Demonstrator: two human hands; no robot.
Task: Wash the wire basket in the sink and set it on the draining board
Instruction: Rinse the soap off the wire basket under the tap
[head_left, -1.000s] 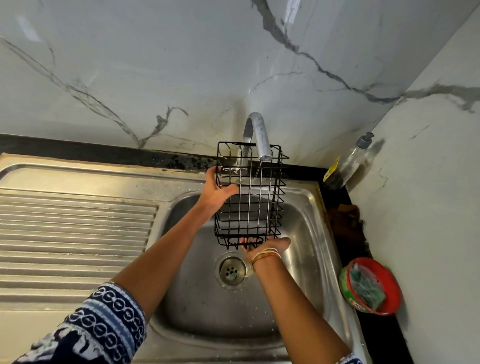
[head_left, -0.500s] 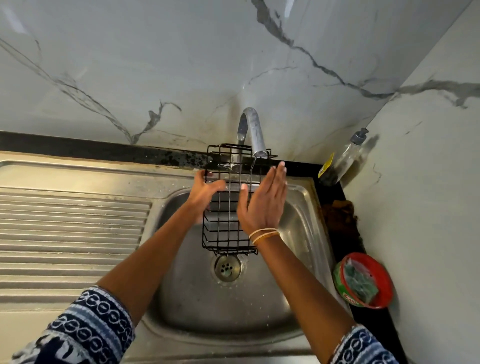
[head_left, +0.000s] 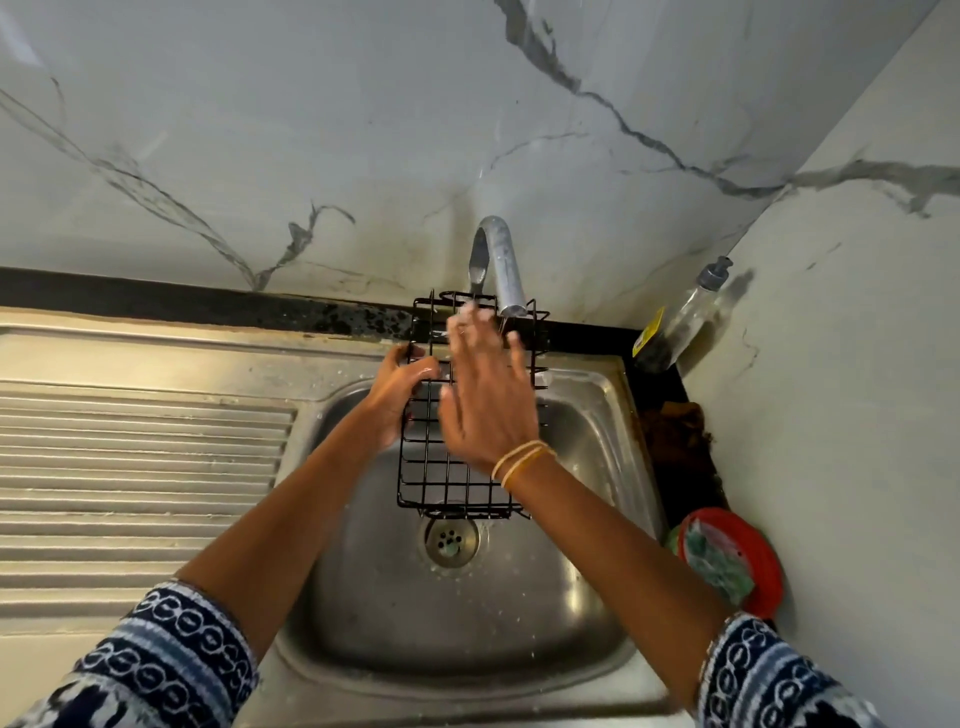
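Ribbed steel draining board (head_left: 140, 467) sat far left, part of the same unit as the sink (head_left: 587, 613). My patterned left sleeve (head_left: 171, 670) showed bottom left, forearm running up to the basin.

My left hand (head_left: 400, 395) gripped the black wire basket (head_left: 447, 483) by its left side wall, fingers (head_left: 402, 356) curled round the wires, thumb on the near face. Hand looked wet.

Basket was held up over the basin, clear of the bottom, tilted with its open top toward the back wall, right under the tap spout (head_left: 501, 265). Its lower end hung just above the drain strainer (head_left: 451, 540).

My right hand (head_left: 488, 400) lay flat against the near face of the basket, fingers straight and spread, not grasping anything. Fingertips were near the basket's top rim, just below the spout mouth and blurred. Thin bangles (head_left: 522, 460) on that wrist. Water drops were scattered on the basin floor. Couldn't tell if the tap was running.

Right of the sink, on the dark worktop (head_left: 691, 467): clear pump bottle (head_left: 685, 317) with a yellow label leaned in the wall corner, brown clump (head_left: 672, 431) near it, then a red tub (head_left: 743, 561) holding a green scrubber. Right sleeve (head_left: 769, 680) at bottom right.
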